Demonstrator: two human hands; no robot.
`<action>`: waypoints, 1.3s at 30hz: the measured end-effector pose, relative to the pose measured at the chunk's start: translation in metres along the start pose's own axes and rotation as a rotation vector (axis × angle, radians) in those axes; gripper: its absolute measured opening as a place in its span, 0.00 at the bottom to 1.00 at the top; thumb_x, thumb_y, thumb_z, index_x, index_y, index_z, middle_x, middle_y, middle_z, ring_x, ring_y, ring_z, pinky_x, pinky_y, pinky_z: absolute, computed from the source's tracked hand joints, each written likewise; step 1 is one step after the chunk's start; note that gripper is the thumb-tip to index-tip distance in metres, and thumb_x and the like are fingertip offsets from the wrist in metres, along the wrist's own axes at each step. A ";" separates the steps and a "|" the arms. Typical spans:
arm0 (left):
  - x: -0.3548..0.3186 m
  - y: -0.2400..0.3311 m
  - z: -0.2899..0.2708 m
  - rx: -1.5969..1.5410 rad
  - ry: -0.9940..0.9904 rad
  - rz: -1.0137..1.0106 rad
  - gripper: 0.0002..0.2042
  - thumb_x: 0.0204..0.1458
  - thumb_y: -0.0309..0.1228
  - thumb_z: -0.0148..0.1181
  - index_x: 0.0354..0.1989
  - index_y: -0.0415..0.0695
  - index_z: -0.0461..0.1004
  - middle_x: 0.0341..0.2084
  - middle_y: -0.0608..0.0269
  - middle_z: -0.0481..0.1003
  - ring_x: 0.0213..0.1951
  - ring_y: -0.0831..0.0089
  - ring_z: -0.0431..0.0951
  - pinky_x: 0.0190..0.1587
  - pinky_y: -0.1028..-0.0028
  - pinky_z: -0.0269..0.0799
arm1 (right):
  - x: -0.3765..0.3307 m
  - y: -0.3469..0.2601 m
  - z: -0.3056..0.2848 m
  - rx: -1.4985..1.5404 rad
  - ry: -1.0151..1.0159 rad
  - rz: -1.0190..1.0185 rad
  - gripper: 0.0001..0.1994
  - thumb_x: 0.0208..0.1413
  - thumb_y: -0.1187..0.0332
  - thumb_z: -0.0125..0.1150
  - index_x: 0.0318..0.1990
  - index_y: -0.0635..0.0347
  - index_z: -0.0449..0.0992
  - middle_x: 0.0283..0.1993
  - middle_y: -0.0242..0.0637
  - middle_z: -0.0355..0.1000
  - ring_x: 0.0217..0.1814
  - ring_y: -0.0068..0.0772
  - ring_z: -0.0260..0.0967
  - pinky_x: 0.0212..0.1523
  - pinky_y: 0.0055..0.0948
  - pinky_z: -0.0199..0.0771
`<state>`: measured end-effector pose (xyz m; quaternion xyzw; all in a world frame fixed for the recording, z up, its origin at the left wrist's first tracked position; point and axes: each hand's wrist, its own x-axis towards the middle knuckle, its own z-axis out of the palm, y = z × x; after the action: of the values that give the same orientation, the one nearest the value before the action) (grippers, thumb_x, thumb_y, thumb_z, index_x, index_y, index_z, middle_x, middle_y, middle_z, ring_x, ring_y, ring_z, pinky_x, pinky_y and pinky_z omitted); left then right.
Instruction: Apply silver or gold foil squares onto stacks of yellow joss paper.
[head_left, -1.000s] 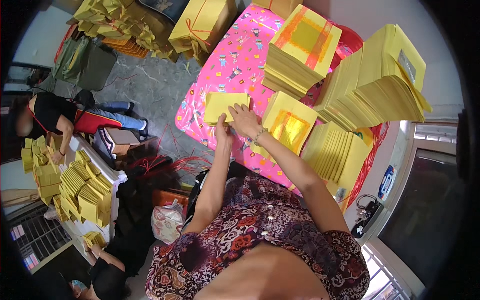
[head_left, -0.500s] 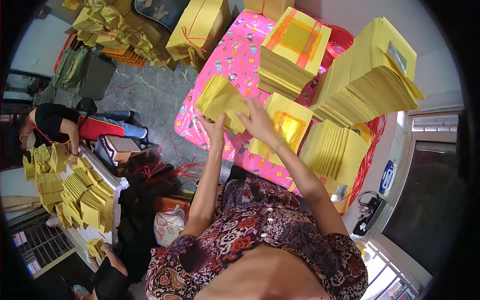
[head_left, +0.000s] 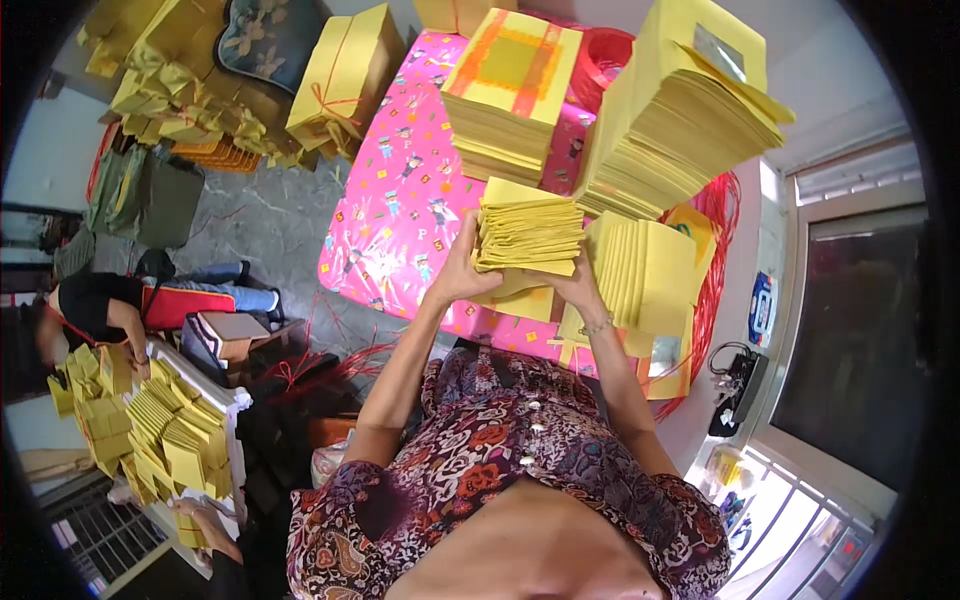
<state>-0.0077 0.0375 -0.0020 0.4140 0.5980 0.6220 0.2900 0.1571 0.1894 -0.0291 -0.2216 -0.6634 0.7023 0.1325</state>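
Note:
A thick bundle of folded yellow paper [head_left: 530, 232] is held level between my two hands, its folded edges facing me. My left hand [head_left: 464, 272] wraps its near left corner, thumb toward the front. My right hand [head_left: 582, 288] presses on its right near corner. Just beneath the bundle, part of a yellow paper stack [head_left: 530, 300] shows, mostly covered. Close to my right hand, a fanned row of yellow paper [head_left: 640, 270] lies on the pink patterned table cover [head_left: 390, 215].
Tall yellow paper stacks [head_left: 515, 85] [head_left: 670, 130] stand at the back, beside a red basket [head_left: 605, 60]. Red twine [head_left: 715, 290] hangs at the right edge. Leftward, a co-worker [head_left: 100, 300] is near a table with yellow paper piles [head_left: 180, 430]; another person's arm [head_left: 215, 535] shows below.
The yellow paper bundle has come rightward and been turned so its folded edges face me. My right hand has moved from its top to its right side. The view has shifted.

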 end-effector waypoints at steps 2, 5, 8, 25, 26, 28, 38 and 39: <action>0.004 -0.005 -0.002 0.031 -0.038 -0.040 0.41 0.33 0.28 0.64 0.62 0.42 0.56 0.51 0.57 0.64 0.57 0.65 0.66 0.63 0.68 0.59 | -0.002 0.013 0.005 -0.005 0.101 -0.119 0.48 0.43 0.79 0.77 0.69 0.58 0.50 0.63 0.37 0.66 0.64 0.30 0.65 0.64 0.31 0.70; 0.007 -0.012 -0.015 0.203 -0.051 0.072 0.45 0.33 0.26 0.64 0.67 0.42 0.53 0.56 0.55 0.62 0.63 0.62 0.60 0.66 0.65 0.54 | 0.001 0.014 0.026 0.058 0.163 -0.191 0.48 0.44 0.79 0.76 0.69 0.58 0.47 0.63 0.39 0.64 0.64 0.31 0.64 0.65 0.32 0.68; 0.007 -0.008 -0.016 0.009 -0.035 -0.091 0.48 0.33 0.24 0.63 0.70 0.42 0.50 0.59 0.55 0.61 0.66 0.62 0.58 0.68 0.65 0.54 | 0.003 -0.004 0.036 -0.032 0.197 -0.217 0.47 0.44 0.77 0.76 0.67 0.58 0.47 0.62 0.40 0.64 0.64 0.34 0.64 0.64 0.33 0.68; 0.000 0.034 0.002 -0.291 0.010 -0.083 0.50 0.49 0.39 0.71 0.76 0.44 0.42 0.70 0.52 0.56 0.69 0.63 0.58 0.69 0.65 0.56 | -0.003 0.017 0.037 0.203 0.149 -0.186 0.49 0.44 0.80 0.75 0.69 0.54 0.44 0.64 0.40 0.61 0.65 0.35 0.64 0.63 0.34 0.71; 0.002 0.043 0.008 -0.214 0.083 -0.113 0.48 0.51 0.39 0.68 0.75 0.44 0.42 0.70 0.51 0.56 0.69 0.63 0.59 0.68 0.65 0.56 | -0.003 0.015 0.036 0.203 0.150 -0.186 0.49 0.44 0.80 0.75 0.69 0.54 0.44 0.64 0.40 0.61 0.65 0.35 0.64 0.63 0.34 0.71; 0.004 0.044 0.013 -0.137 0.153 -0.143 0.45 0.54 0.39 0.65 0.75 0.43 0.43 0.70 0.51 0.56 0.69 0.63 0.59 0.68 0.65 0.56 | -0.004 0.011 0.034 0.133 0.118 -0.200 0.50 0.43 0.80 0.75 0.69 0.54 0.44 0.64 0.40 0.61 0.65 0.35 0.63 0.63 0.34 0.72; 0.008 0.063 0.022 -0.148 0.189 -0.242 0.36 0.61 0.39 0.55 0.73 0.40 0.47 0.65 0.52 0.60 0.65 0.65 0.61 0.67 0.67 0.56 | -0.012 0.002 0.042 0.301 0.156 -0.120 0.52 0.39 0.78 0.79 0.67 0.55 0.44 0.63 0.41 0.61 0.65 0.35 0.65 0.62 0.35 0.74; 0.010 0.069 0.020 -0.202 0.178 -0.314 0.34 0.62 0.40 0.54 0.72 0.39 0.49 0.64 0.52 0.61 0.65 0.65 0.61 0.67 0.67 0.55 | -0.011 0.001 0.043 0.247 0.174 -0.130 0.51 0.39 0.78 0.79 0.66 0.56 0.44 0.63 0.41 0.61 0.65 0.35 0.65 0.62 0.35 0.74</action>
<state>0.0134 0.0485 0.0662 0.2277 0.6130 0.6602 0.3695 0.1458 0.1469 -0.0278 -0.2200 -0.5710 0.7467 0.2608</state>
